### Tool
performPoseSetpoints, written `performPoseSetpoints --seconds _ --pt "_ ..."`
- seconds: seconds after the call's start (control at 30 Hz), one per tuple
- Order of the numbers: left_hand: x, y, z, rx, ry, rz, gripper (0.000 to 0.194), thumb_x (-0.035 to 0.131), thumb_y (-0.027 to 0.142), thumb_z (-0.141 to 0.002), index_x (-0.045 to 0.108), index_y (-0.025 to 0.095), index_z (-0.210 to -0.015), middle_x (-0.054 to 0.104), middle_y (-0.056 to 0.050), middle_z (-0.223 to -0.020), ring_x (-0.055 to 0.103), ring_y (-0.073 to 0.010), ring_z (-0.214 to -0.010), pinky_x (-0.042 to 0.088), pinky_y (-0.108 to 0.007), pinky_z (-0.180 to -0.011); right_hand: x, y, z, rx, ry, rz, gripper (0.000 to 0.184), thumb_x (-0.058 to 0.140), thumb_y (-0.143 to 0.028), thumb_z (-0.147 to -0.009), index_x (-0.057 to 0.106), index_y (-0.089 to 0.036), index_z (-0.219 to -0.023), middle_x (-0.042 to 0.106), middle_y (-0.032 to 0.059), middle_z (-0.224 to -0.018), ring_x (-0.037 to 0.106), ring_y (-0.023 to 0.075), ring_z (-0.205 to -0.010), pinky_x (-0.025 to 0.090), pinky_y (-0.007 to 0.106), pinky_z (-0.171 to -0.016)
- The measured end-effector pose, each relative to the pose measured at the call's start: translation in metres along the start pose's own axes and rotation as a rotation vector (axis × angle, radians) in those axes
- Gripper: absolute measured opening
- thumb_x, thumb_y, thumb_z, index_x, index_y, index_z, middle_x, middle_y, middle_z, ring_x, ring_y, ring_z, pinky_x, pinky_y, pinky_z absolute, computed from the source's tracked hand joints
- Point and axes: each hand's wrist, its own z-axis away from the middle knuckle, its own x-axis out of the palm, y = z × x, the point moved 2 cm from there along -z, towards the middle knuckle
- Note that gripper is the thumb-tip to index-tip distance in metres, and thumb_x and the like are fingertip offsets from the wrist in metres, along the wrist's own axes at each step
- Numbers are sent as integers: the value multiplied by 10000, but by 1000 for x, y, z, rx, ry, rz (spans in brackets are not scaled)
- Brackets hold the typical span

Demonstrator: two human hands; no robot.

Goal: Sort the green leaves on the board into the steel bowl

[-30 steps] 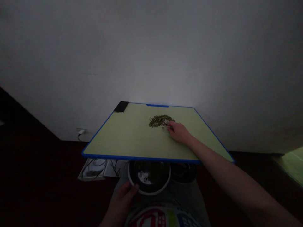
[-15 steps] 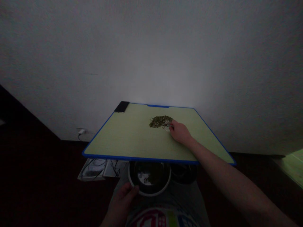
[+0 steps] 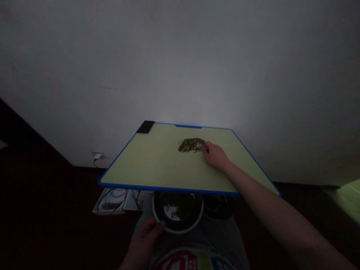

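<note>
Right hand (image 3: 216, 155) works at green beans' (image 3: 188, 144) right edge, on folding table (image 3: 149, 165) | pinch narrow; contents can't tell | left hand (image 3: 144, 236) grips bowl (image 3: 180, 231) rim below table edge | next move likely needs light, low fingertips

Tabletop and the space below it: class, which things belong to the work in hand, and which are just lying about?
In the work:
- right hand, at the pile
- pile of small pieces
- table
- left hand, gripping the bowl

Apparently lying about:
- black slab
- cables
- wall plug

Dark vessel: unclear.
</note>
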Motion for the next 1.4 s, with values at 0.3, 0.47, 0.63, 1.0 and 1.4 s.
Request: performPoseSetpoints --seconds 0.3,0.47,0.63,1.0,1.4 --pt "4 7 8 -32 13 28 300 812 331 -593 737 187 -845 809 -73 -851 727 -323 -931 526 -430 -896 -2 4 10 1 6 -42 208 471 -263 -914 587 -174 -1063 715 99 -978 647 228 -884 409 281 -737" --pt "7 13 12 -8 -4 -34 321 799 361 -598 740 172 -850 808 -79 -862 720 -333 -941 524 -436 -892 -1 -2 9 -4 6 -25 210 474 -276 -915 596 -169 -1047 711 103 -963 643 226 -875 406 280 -735" --pt "8 14 11 -8 -18 -34 322 807 400 -573 729 176 -790 806 -70 -800 731 -324 -862 532 -434 -856 2 0 5 18 24 -14 218 467 -276 -913 595 -170 -1055 711 105 -950 644 229 -857 404 284 -716" --pt "4 5 6 -6 -11 -7 339 802 387 -578 736 187 -844 802 -67 -807 725 -339 -903 526 -455 -870 4 3 -2 -2 18 -29 213 474 -274 -913 599 -168 -1049 710 111 -952 641 228 -858 399 280 -706" --pt "6 9 7 -6 -26 10 337 806 372 -575 734 177 -841 808 -81 -848 729 -335 -894 539 -438 -846 6 3 -7 -73 27 -86 173 506 -259 -893 605 -176 -1007 706 90 -899 626 213 -807 379 277 -679"
